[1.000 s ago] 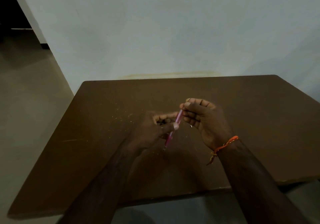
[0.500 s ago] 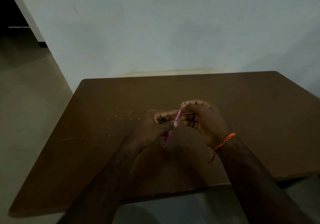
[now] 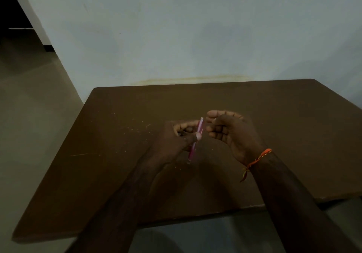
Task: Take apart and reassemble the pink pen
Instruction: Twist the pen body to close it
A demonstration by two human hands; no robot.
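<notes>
Above the middle of the brown table, my left hand holds the pink pen at its middle, thumb pressed on the barrel. The pen is tilted, with its metal tip pointing down toward me and its upper end pointing away. My right hand is just to the right of the upper end, with a narrow gap between them. Its fingers are curled inward. Whether they pinch a small pen part I cannot tell in the dim light. An orange thread band circles the right wrist.
Small pale crumbs are scattered on the table left of the hands. A pale wall stands right behind the table's far edge. Bare floor lies to the left and below the near edge.
My right hand, closed on the pen's upper end before, has come off it and shifted slightly right. The left hand keeps its grip on the barrel.
</notes>
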